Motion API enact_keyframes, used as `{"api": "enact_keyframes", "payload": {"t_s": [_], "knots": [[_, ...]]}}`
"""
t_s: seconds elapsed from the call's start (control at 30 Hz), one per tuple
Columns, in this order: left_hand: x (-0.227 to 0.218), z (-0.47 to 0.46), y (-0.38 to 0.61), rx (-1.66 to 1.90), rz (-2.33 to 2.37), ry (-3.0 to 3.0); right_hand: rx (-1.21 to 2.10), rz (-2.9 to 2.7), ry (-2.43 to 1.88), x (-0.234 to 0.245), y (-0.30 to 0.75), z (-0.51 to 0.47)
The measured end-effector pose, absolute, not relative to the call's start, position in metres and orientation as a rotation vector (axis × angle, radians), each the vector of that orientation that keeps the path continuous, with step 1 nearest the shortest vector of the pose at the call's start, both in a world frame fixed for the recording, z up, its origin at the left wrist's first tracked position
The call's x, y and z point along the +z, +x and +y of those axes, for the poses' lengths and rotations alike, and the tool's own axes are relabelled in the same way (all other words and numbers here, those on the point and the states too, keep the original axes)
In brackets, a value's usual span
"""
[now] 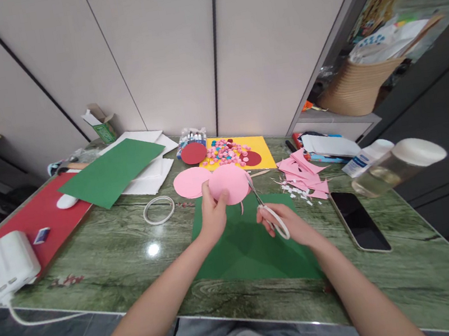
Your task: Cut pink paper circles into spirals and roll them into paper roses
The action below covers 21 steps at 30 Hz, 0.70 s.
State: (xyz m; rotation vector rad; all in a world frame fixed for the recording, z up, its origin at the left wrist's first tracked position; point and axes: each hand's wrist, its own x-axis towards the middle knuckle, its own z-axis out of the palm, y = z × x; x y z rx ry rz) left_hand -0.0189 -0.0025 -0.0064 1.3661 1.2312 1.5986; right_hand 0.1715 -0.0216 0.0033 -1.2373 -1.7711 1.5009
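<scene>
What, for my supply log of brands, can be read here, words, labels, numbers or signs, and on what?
Nothing reads clearly.
Green carton: print too blurred.
White bottle: label too small.
Marker pack: label blurred.
Bag in the basket: blue marks, unreadable.
Pink disc in the left hand, scissors in the right hand: no print visible.

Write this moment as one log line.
left hand holds pink paper circle | right hand holds scissors at its edge | underneath: green sheet
</scene>
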Motion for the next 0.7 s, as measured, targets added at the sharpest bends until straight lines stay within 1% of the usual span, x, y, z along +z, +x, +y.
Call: {"api": "enact_keyframes", "payload": {"t_s": [0.23,0.7], "knots": [[-0.0073,-0.0035,-0.0197,1.586,1.246,1.381,1.481,-1.79,-1.237,0.0046,0.1723,-0.0223],[-0.0039,-0.0009,-0.0204,1.687,1.21,1.315,1.484,-1.792,-1.236,0.0041,0.1699,-0.0231]]}}
